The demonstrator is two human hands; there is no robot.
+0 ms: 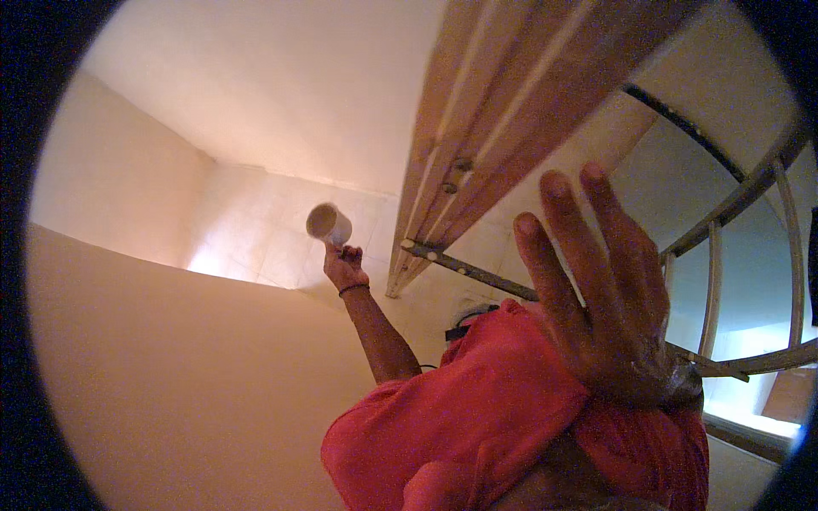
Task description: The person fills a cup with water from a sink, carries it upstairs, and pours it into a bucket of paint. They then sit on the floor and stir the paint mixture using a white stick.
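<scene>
Out to the left, my left hand [345, 267] is closed around a pale mug [331, 224], apparently by its handle, which my fingers mostly hide. The mug's round mouth faces up toward me and its inside looks brownish; I cannot tell whether anything is in it. A dark band circles my left wrist. Close in front of me on the right, my right hand [607, 298] is raised with its fingers stretched and apart, holding nothing. It overlaps the red shirt [460, 409] on my body.
A tall ridged wooden panel [511, 94] with small metal fittings rises in the middle, beside a dark bar [473, 271]. Curved rails with upright bars [712, 281] stand at the right. A broad beige surface [187, 375] fills the left; pale tiles [281, 209] lie beyond the mug.
</scene>
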